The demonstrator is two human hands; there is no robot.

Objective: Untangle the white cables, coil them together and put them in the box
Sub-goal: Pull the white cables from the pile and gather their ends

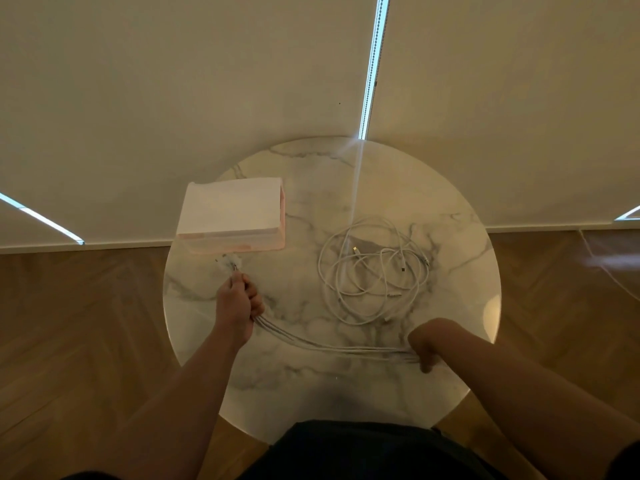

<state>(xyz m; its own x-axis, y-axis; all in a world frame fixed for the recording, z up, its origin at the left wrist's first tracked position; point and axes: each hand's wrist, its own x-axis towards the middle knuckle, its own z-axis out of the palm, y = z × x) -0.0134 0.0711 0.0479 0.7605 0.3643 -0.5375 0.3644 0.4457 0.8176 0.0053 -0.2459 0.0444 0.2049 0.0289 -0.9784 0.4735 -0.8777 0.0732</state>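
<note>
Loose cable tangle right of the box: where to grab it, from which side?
Grip the loose tangle at its near-left side, where several strands bunch; come down from above, since it lies flat on the table. Far loops are single strands, likely to slide out.

Glossy veined marble table (pixel 346 168); matt white cardboard box (pixel 232 209) at ten o'clock; smooth plastic-sheathed cables (pixel 372 268); wooden floor (pixel 69 323).

Two hands (pixel 239 306) (pixel 424 344), one box (pixel 230 209), one table (pixel 346 393), two cable bundles (pixel 329 348) (pixel 374 271).
</note>
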